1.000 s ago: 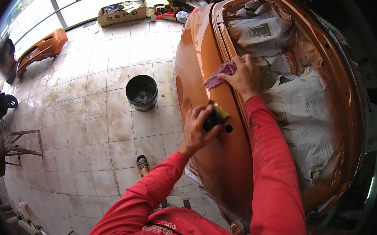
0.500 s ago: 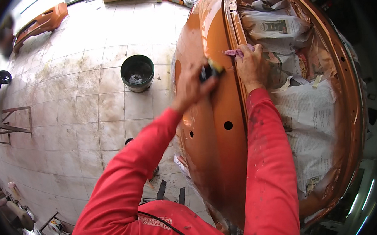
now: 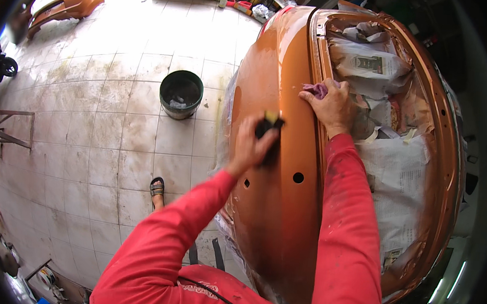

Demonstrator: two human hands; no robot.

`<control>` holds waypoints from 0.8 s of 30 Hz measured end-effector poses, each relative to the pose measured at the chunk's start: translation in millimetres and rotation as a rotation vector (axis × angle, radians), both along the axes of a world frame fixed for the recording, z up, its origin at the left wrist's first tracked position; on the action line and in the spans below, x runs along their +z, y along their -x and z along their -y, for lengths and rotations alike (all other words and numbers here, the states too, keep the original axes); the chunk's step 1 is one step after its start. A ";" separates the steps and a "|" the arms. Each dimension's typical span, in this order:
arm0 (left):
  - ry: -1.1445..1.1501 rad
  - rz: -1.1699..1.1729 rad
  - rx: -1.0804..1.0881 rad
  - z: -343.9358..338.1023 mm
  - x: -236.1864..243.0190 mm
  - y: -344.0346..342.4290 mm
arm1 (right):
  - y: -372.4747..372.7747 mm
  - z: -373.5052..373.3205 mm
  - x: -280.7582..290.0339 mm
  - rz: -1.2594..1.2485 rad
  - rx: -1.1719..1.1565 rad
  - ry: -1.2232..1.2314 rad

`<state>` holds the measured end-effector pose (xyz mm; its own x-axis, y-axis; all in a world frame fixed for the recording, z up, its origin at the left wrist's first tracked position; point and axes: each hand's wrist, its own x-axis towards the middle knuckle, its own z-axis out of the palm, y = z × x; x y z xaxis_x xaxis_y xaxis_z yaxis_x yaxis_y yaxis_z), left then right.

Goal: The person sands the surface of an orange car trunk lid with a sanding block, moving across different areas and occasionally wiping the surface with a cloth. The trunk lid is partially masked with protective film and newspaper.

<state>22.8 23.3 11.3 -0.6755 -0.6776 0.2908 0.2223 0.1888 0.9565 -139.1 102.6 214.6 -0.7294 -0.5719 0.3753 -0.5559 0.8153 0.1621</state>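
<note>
Orange panel [image 3: 290, 141] lies long axis top-to-bottom mid-frame; left hand [image 3: 248, 148] grips blurred black pad [image 3: 266, 129], right hand [image 3: 335, 109] grips purple cloth [image 3: 317, 90], end pointing left.

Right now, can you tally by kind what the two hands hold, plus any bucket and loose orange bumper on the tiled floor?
Black-and-yellow block, in left hand: 1
Purple cloth, in right hand: 1
Dark bucket: 1
Orange bumper: 1
Total: 4

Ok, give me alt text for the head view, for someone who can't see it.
The left hand holds a dark block on an orange car panel; the right hand grips a pink cloth beside paper masking. A bucket stands on the floor at left.
</note>
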 end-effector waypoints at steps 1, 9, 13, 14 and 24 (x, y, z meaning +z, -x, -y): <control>-0.051 -0.005 0.052 33.1 3.1 24.5 | -2.0 7.9 0.0 0.001 0.006 -0.008; 0.161 -0.001 -0.039 -106.0 -19.2 -132.0 | 13.5 -16.9 -7.6 -0.023 -0.027 -0.007; 0.051 0.010 0.004 -61.5 -34.4 -76.6 | 8.3 -7.2 -6.9 -0.042 0.005 0.013; 0.000 0.009 0.045 -20.9 -37.7 -27.0 | 6.6 -4.3 -5.7 -0.050 0.000 0.003; 0.103 0.052 -0.063 -112.2 -12.6 -145.1 | 15.5 -15.6 -14.9 -0.096 0.018 -0.013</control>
<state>168.0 135.5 -1.4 -0.7315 -0.6018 0.3204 0.1875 0.2742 0.9432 -154.5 118.2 199.7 -0.6802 -0.5898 0.4353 -0.5519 0.8028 0.2255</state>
